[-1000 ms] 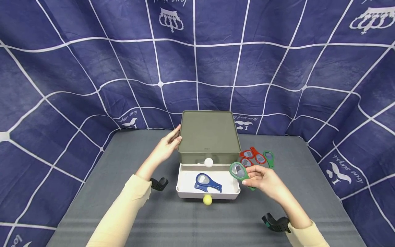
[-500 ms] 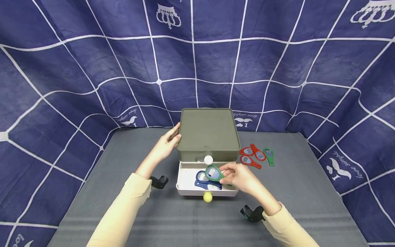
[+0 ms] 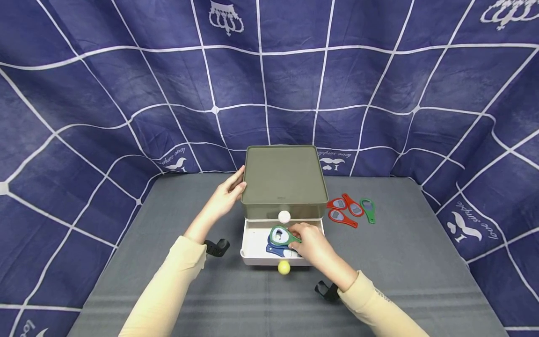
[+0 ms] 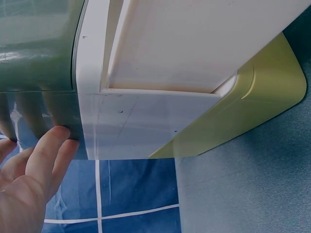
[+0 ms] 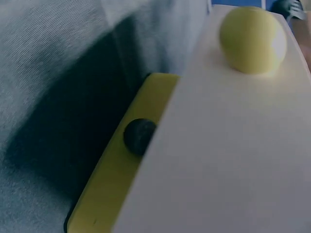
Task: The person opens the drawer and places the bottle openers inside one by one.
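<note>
My right hand (image 3: 311,241) pinches a green bottle opener (image 3: 279,235) by its handle, its round head pointing left. It is over the pulled-out white drawer (image 3: 251,241), overlapping blue bottle openers (image 3: 275,251) that lie inside. My left hand (image 3: 223,199) rests its fingers against the left side of the drawer box, which has an olive-green top (image 3: 285,175). In the left wrist view the left fingertips (image 4: 60,131) touch the shiny green side wall. The right wrist view is mostly filled by the drawer's white front and its yellow knob (image 5: 252,39).
Right of the box lie several red bottle openers (image 3: 343,218) and a green one (image 3: 368,210). A yellow-green bottom drawer (image 5: 104,194) with a dark knob (image 5: 140,136) sits under the white one. A blue curtain (image 3: 290,84) hangs behind the grey table (image 3: 177,290).
My right hand has carried the green bottle opener leftward from the drawer's right edge to above the blue ones. The left hand stays on the box. The view has tilted slightly.
</note>
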`<move>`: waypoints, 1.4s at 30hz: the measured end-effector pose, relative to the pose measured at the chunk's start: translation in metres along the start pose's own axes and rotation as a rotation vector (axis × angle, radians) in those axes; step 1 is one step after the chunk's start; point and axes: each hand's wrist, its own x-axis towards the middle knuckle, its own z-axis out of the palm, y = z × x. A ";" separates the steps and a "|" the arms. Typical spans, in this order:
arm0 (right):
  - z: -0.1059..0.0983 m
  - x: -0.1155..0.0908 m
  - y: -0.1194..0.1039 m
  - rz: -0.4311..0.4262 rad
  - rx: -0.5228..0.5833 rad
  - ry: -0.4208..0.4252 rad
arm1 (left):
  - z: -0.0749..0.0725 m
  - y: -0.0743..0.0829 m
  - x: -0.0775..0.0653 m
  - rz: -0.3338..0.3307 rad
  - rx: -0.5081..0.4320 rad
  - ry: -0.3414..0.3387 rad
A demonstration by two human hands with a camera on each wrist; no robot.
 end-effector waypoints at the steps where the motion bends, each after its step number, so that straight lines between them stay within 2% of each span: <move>1: 0.001 0.000 0.000 -0.007 -0.032 0.021 | 0.000 0.000 0.000 -0.001 0.001 0.001; 4: 0.004 -0.001 -0.001 -0.016 -0.086 0.067 | -0.001 0.000 -0.001 -0.002 0.001 0.001; 7: 0.005 -0.001 -0.001 -0.022 -0.094 0.085 | 0.000 0.000 -0.002 -0.004 -0.001 0.002; 14: -0.007 -0.009 -0.002 0.001 -0.031 0.088 | 0.000 0.000 -0.001 -0.004 -0.002 0.003; 17: -0.019 -0.014 -0.003 0.034 0.076 0.077 | -0.001 0.001 -0.001 0.001 -0.003 0.004; 21: -0.037 -0.023 -0.002 0.084 0.300 0.027 | -0.001 0.002 -0.001 0.001 -0.006 0.004; 25: -0.048 -0.035 0.000 0.074 0.502 -0.085 | -0.001 0.002 -0.001 -0.003 -0.009 0.003; 28: -0.049 -0.045 0.000 0.063 0.615 -0.185 | -0.001 0.002 -0.001 -0.004 -0.009 0.006; 34: -0.035 -0.063 -0.002 0.063 0.746 -0.298 | 0.000 0.001 0.000 -0.003 -0.014 0.006; 37: -0.019 -0.070 -0.001 0.070 0.800 -0.349 | 0.000 0.001 0.000 -0.003 -0.012 0.003; 42: 0.012 -0.078 0.006 0.143 0.860 -0.395 | 0.000 0.001 0.000 -0.002 -0.013 -0.001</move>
